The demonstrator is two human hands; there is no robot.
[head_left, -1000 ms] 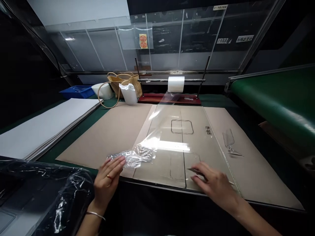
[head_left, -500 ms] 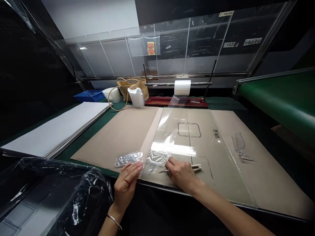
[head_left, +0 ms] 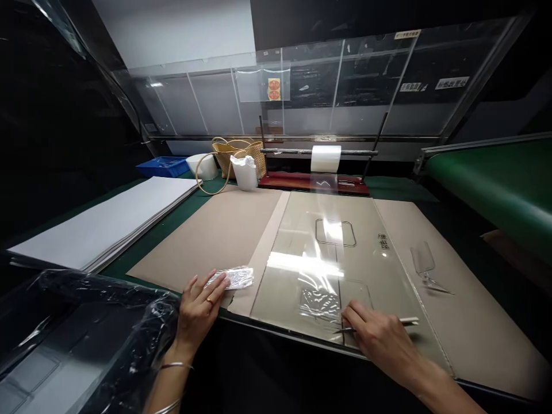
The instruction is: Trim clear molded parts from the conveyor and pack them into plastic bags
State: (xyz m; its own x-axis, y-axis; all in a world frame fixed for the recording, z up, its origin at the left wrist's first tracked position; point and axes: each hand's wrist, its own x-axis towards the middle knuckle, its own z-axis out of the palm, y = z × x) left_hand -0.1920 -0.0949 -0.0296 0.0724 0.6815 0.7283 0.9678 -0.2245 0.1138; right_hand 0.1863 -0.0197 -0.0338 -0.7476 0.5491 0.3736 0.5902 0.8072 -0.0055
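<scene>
My left hand rests with fingers spread on the near end of a stack of clear plastic pieces on the brown board. My right hand is closed round a thin pointed tool, its dark tip pointing left and its light handle sticking out to the right. Just left of those fingers, a wrinkled clear film lies on the glass sheet. The film's far part reaches up to the roll. Glare hides some of its edges.
A lined black plastic bin stands at the near left, below a white paper stack. A clear piece lies on the right board. Behind are a blue tray, a basket and a green conveyor.
My right hand has moved right with the tool and the film, away from the plastic stack. My left hand has shifted left, its fingers more spread. The camera view has shifted slightly.
</scene>
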